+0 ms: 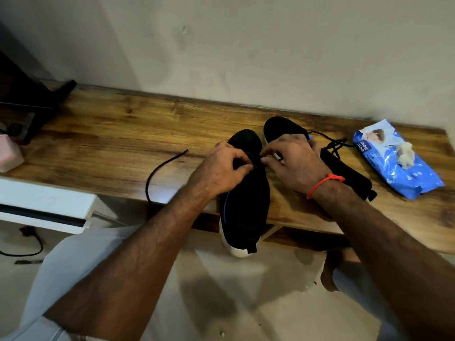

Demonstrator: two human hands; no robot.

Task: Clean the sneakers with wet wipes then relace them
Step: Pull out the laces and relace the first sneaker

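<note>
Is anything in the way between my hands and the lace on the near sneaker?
Nothing visible. The left hand and right hand are already on the near sneaker, pinching its lace at the eyelets. The wipes pack lies off to the right.

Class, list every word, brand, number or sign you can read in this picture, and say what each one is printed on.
"mee mee": on the blue wipes pack, near its far end.
Other print on the pack: too small and blurred to read.
Sneakers, table, wall: no readable text.
</note>
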